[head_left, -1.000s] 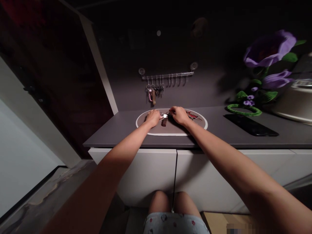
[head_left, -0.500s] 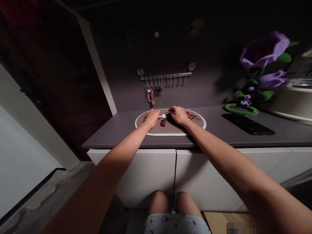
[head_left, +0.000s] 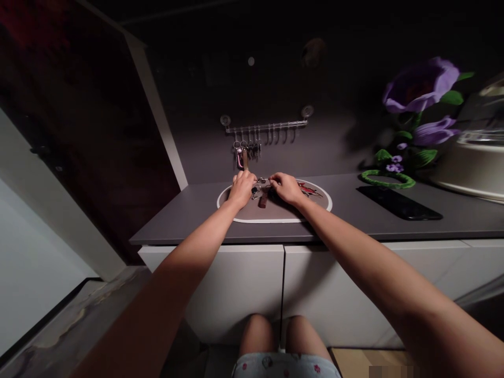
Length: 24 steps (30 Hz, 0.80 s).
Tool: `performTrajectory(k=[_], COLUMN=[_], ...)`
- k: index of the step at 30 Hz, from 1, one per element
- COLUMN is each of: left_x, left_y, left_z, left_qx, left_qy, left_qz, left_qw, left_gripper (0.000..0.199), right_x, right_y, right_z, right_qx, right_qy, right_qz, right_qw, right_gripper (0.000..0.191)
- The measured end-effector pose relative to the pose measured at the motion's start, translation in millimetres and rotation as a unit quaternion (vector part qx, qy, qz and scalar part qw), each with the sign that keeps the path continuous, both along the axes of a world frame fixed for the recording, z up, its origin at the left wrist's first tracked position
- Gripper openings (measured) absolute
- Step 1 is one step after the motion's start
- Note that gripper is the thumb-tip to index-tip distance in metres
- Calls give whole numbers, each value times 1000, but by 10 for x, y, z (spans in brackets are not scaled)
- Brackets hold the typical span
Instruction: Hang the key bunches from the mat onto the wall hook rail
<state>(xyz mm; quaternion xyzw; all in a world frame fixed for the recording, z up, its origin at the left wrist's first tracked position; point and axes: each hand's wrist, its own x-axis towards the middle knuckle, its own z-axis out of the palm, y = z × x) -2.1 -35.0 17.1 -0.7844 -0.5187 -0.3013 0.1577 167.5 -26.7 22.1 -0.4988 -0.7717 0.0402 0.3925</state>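
Over the left half of an oval mat with a white rim (head_left: 271,221), my left hand (head_left: 241,189) is closed, its fingertips on a metal key ring (head_left: 261,180). Small keys and a dark fob (head_left: 254,190) show just beside those fingers. A brown tag (head_left: 263,201) lies between my two hands. My right hand (head_left: 286,187) is closed in a pinch to the right of the ring; what its fingertips hold is too small to make out. Red-and-metal keys (head_left: 309,189) lie on the mat beyond my right hand, partly covered by it.
A clear hook rail (head_left: 268,126) on the back wall carries several keys (head_left: 248,151) on its left hooks. To the right lie a black phone (head_left: 399,202), purple fabric flowers (head_left: 423,86), a green ring (head_left: 388,179) and a pale rounded object (head_left: 476,168).
My left hand has lifted slightly and shifted left, and the key ring now shows between my hands. My right hand has stayed nearly in place, its fingertips a little nearer the ring.
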Motion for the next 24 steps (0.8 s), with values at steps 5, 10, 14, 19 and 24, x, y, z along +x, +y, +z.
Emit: performTrajectory(k=[5, 10, 14, 19, 24], left_x=[19, 22, 21, 23, 31], left_y=[-34, -63, -66, -61, -54], left_z=[37, 59, 62, 63, 44], left_qx=[37, 80, 102, 109, 109], left_qy=[-14, -1, 14, 20, 12], left_qz=[-12, -21, -13, 3, 6], left_qw=[999, 997, 995, 994, 994], left_gripper=[24, 23, 21, 22, 21], right_x=[-7, -28, -35, -26, -15], right_y=[21, 17, 13, 61, 70], right_z=[10, 22, 17, -3, 7], right_qx=[-50, -127, -155, -150, -132], right_qy=[92, 222, 296, 356, 381], right_qz=[58, 150, 182, 198, 200], right_qw=[993, 955, 925, 901, 893], right_gripper=[25, 29, 26, 23, 25])
